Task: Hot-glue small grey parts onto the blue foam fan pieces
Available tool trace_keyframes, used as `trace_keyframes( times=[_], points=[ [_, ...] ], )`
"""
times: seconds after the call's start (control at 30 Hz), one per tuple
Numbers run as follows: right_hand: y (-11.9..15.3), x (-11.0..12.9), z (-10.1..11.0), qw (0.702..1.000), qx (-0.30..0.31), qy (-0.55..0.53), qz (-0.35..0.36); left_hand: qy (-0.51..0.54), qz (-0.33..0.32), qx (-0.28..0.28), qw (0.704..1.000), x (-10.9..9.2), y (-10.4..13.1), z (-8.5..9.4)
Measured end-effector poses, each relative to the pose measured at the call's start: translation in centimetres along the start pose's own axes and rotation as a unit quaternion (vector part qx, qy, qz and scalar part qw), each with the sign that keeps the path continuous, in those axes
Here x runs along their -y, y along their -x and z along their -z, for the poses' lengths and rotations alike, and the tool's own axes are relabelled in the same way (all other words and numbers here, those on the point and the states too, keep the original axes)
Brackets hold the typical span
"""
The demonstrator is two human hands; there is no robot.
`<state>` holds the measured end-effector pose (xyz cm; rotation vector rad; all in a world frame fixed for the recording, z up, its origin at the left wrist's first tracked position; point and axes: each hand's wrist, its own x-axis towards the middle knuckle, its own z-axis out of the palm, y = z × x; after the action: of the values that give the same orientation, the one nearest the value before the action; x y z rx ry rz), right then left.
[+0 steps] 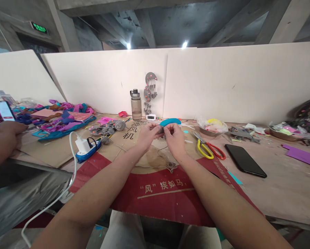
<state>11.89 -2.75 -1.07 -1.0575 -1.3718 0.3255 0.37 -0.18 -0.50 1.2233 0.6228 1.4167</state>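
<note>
My left hand (147, 135) and my right hand (174, 138) meet above the cardboard, fingertips pinched together. Between them is a small grey piece (161, 129), probably felt, mostly covered by the fingers. A curved blue piece (170, 121) shows just behind my fingertips; whether it is touched I cannot tell. Loose grey yarn (171, 167) lies on the cardboard sheet (155, 204) below my right hand. Scissors (208, 147) with one yellow and one red handle lie to the right. Against the white partition hangs a grey moon-shaped hanging ornament (151, 90) with pink dots.
A water bottle (136, 105) and a small digital clock (151, 117) stand at the back. Right are a black phone (245, 160) and a bowl (213, 131). Left are a power strip (88, 152), colourful scraps (66, 121), a yarn ball (120, 125) and another person's hand (10, 129) near a phone.
</note>
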Motion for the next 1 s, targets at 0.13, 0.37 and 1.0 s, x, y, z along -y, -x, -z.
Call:
trace_keyframes(
  times=[0.13, 0.37, 1.0],
  points=[
    [0.0, 0.1, 0.0, 1.000, 0.005, 0.001, -0.003, -0.008, -0.011, 0.005, 1.000, -0.2, 0.1, -0.1],
    [0.2, -0.2, -0.1, 1.000, 0.021, -0.001, 0.008, 0.019, 0.001, -0.023, 1.000, -0.2, -0.2, 0.4],
    [-3.2, -2.4, 4.3, 0.966, 0.027, 0.257, -0.028, 0.117, -0.071, -0.148, 0.979, -2.4, -4.2, 6.8]
  ],
)
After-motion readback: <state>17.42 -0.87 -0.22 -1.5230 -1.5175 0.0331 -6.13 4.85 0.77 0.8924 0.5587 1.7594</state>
